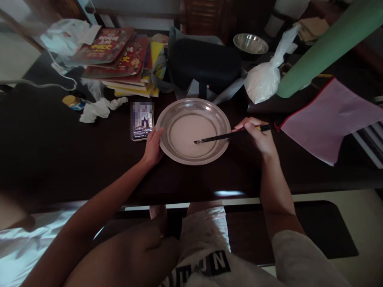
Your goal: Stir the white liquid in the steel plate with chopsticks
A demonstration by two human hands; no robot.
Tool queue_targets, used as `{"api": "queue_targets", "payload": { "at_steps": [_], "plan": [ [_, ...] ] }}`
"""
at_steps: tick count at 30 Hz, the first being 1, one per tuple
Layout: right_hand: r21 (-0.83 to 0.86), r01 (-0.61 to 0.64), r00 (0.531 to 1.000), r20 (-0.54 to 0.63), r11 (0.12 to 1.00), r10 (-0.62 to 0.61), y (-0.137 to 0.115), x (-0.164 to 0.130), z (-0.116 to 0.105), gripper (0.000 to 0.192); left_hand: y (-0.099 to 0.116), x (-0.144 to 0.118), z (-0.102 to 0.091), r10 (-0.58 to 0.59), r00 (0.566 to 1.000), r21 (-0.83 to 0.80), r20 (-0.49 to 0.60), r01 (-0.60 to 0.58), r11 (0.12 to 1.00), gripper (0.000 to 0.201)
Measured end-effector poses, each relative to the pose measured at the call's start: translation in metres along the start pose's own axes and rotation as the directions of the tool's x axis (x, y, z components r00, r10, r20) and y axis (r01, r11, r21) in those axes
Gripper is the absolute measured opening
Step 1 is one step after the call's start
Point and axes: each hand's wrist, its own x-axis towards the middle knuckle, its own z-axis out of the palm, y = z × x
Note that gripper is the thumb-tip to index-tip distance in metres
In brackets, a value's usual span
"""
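Note:
A wide, shallow stainless steel basin (194, 158) sits on the dark table, holding a smooth, pale, milky-looking layer (185, 129). My left hand (153, 145) grips the basin's left rim, thumb on top and fingers largely hidden under or behind it. In my right hand (257, 133) is a pair of black chopsticks (220, 137), pinched near their thick ends over the right rim. Their tips reach the middle of the pale layer, with a little of it on them. Whether it is liquid or paste I cannot tell.
A phone (143, 119) lies left of the basin, beside crumpled tissue (97, 110) and a small jar (73, 102). Stacked books (113, 56), a black case (205, 61), a tied bag of white powder (263, 81), a green cylinder (323, 52) and a pink zip pouch (326, 119) surround the back.

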Motion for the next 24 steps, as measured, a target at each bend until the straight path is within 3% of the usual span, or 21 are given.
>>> {"api": "queue_targets", "payload": {
  "at_steps": [4,9,14,19,24],
  "plan": [
    [-0.040,-0.004,0.993,0.116,0.999,0.009,0.0000,0.0007,0.0005,0.023,0.0008,-0.0001,0.0009,0.002,1.000,-0.007,-0.011,-0.002,1.000,0.026],
    [-0.015,0.009,1.000,-0.022,1.000,-0.010,0.0018,0.0009,0.0000,0.027,-0.0056,0.0028,-0.0014,0.012,1.000,-0.029,0.001,-0.012,1.000,0.028],
    [-0.044,-0.002,0.994,0.111,0.999,0.007,0.0000,0.0012,0.0020,0.023,-0.0039,0.0023,-0.0009,0.015,1.000,-0.005,0.002,-0.015,1.000,0.028],
    [0.016,-0.008,0.999,-0.050,1.000,0.009,0.0012,0.0008,-0.0001,0.027,0.0013,-0.0003,0.0017,0.024,1.000,0.004,0.002,-0.024,1.000,0.028],
    [-0.038,-0.009,0.995,0.097,0.999,0.013,0.0002,0.0001,0.0023,0.026,0.0010,-0.0005,0.0021,0.004,1.000,-0.008,-0.009,-0.005,1.000,0.027]
  ]
}}
